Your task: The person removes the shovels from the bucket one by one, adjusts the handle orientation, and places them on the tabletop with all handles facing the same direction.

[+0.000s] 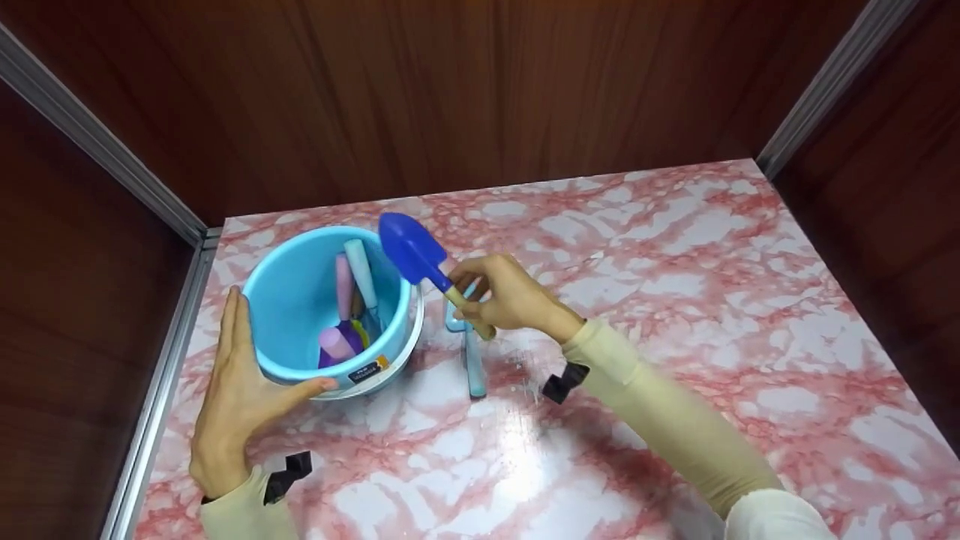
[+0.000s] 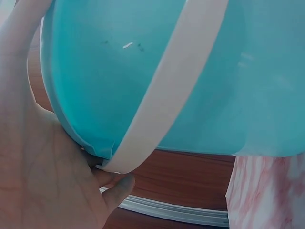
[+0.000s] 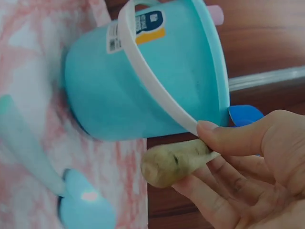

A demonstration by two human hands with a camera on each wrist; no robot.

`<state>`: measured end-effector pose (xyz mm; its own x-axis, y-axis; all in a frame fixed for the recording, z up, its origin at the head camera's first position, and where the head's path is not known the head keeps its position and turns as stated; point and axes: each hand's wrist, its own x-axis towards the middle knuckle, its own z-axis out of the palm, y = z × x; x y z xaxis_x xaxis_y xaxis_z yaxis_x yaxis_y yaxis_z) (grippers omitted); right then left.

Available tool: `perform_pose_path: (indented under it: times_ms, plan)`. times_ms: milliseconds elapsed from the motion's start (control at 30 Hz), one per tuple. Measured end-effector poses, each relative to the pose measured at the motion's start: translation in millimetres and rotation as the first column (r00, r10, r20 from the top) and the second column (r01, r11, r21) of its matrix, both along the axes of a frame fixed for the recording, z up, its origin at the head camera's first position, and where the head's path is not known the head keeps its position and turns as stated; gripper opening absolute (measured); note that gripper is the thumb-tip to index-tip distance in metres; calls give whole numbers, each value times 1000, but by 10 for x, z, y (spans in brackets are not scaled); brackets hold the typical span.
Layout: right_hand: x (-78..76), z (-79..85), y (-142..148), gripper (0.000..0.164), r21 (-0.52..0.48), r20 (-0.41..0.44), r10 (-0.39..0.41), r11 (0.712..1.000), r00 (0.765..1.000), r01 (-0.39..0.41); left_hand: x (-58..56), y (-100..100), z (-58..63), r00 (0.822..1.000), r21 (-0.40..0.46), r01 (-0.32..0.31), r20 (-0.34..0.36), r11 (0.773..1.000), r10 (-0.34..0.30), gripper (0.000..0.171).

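My right hand [image 1: 517, 296] pinches the wooden handle [image 3: 178, 162] of a small trowel with a blue blade [image 1: 409, 244], held at the right rim of a light-blue bucket [image 1: 289, 300]. At the bucket's left side my left hand [image 1: 244, 394] rests against the outside. Its fingers are straight and its thumb lies along the front rim, near the white bail handle [image 2: 167, 90]. Inside the bucket stand tools with a pink handle [image 1: 343, 289] and a pale-blue handle [image 1: 360, 270], plus a purple piece; their lower ends are partly hidden.
A light-blue tool [image 1: 474, 367] lies on the pink-and-white marbled table [image 1: 675, 270] beneath my right hand; its blue head [image 3: 88, 200] is seen in the right wrist view. Dark wooden panels [image 1: 450, 97] with metal edge strips [image 1: 161, 405] enclose the table at the back and sides.
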<state>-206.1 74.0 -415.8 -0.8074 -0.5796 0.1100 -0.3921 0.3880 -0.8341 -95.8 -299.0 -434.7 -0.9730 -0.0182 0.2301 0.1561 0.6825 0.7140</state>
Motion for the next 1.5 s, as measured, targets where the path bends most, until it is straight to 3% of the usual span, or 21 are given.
perform_pose_path:
  times_ms: [267, 533, 700, 967, 1367, 1500]
  plan:
    - [127, -294, 204, 34, -82, 95, -85, 992, 992, 93, 21, 23, 8, 999, -20, -10, 34, 1000, 10, 152]
    - [243, -550, 291, 35, -143, 173, -180, 968, 968, 206, 23, 17, 3, 999, -55, -21, 40, 998, 23, 155]
    - [300, -680, 314, 36, -201, 307, -207, 940, 929, 276, 9, 13, 10, 1000, -31, -9, 22, 999, 10, 154]
    - [359, -858, 361, 43, -216, 430, -246, 906, 869, 364, 8, 17, 2, 999, -32, -12, 32, 999, 13, 152]
    - [425, -1059, 505, 48, -203, 548, -304, 856, 780, 476, 7, 22, 10, 1000, -31, -7, 20, 999, 7, 155]
    - [441, -1111, 537, 47, -204, 558, -306, 851, 772, 485, 22, 19, 12, 999, -30, -10, 31, 1000, 11, 156]
